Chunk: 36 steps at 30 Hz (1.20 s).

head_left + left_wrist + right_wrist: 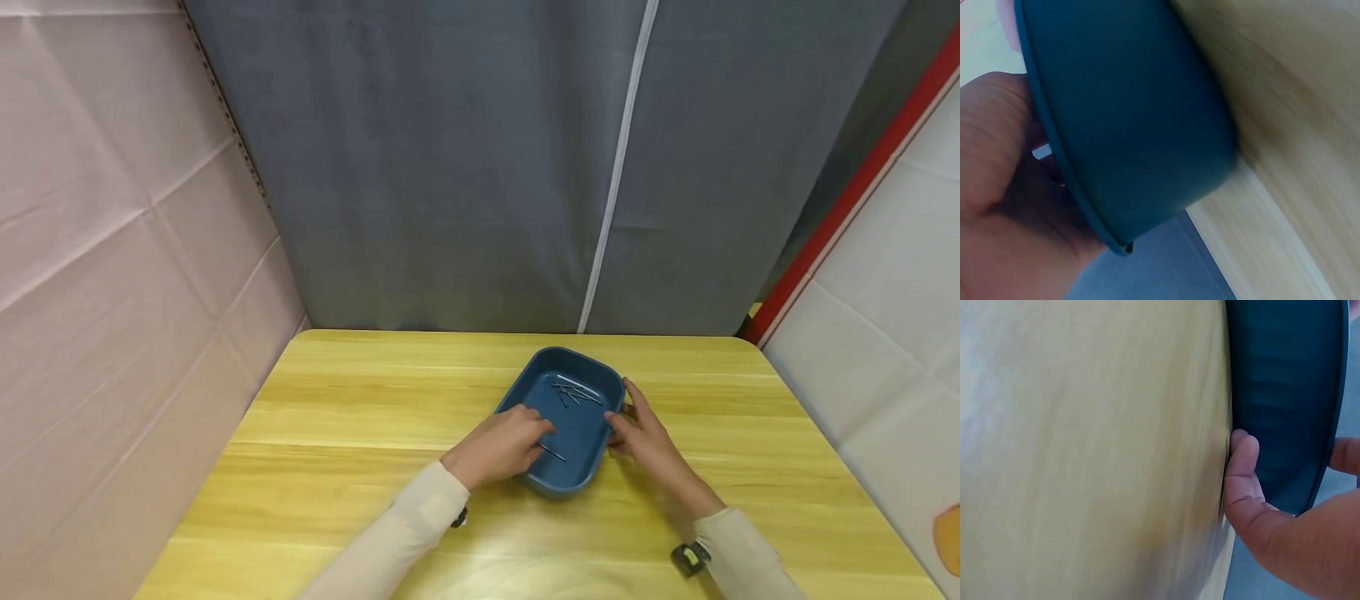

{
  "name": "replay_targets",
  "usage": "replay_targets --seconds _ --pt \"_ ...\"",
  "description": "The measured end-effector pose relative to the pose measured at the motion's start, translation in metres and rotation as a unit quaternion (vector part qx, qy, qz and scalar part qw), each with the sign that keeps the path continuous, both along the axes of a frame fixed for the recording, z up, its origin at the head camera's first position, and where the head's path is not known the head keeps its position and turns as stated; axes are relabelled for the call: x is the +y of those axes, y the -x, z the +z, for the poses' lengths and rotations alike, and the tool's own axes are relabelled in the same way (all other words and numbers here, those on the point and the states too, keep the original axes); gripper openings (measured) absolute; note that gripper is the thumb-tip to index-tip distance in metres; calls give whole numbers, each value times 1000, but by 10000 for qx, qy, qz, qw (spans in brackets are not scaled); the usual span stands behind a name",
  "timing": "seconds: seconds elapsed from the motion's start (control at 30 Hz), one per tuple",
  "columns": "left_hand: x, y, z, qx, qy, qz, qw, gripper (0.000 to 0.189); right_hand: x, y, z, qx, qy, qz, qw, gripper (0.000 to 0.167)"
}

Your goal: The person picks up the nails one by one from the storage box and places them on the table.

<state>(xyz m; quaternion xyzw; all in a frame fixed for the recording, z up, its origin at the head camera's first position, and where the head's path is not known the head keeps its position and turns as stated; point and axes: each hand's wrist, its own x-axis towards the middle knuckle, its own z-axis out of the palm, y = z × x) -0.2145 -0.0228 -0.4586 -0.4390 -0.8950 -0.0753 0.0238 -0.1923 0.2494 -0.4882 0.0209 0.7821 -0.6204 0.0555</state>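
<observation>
A dark blue rectangular plastic tray (581, 457) sits on the wooden table, turned slightly askew. My left hand (504, 444) reaches over its left rim, fingers curled inside. A thin metal nail (553, 452) sticks out from under those fingertips, seemingly pinched; in the left wrist view the tray's wall hides the fingertips from the left hand (1016, 187). Several more nails (576, 392) lie in a loose cluster towards the tray's far end. On the right side, my right hand (643, 437) grips the tray's rim and wall, its fingers (1244, 481) against the outer wall.
The light wooden table (360, 417) extends around the tray. A grey curtain (450, 167) hangs behind it, with white cloth (135, 275) to the left and a white panel (885, 333) with a red edge to the right.
</observation>
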Motion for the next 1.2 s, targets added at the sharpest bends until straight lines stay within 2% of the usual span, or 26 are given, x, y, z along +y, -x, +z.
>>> replay_targets --seconds 0.2,0.37,0.57,1.03,1.2 --pt "7 1 -3 115 208 89 9997 24 0 -1 0 -33 416 17 9991 82" --pt "14 5 -3 80 416 149 9990 22 2 -3 1 -149 722 -2 9973 83" --pt "18 9 -5 -18 581 188 9981 21 3 -3 2 -287 728 61 9969 85" --pt "25 18 -12 130 724 203 9971 13 3 -3 1 -274 683 107 9972 85" --pt "26 20 -13 289 735 169 9967 9 3 -4 3 -285 725 87 9969 83"
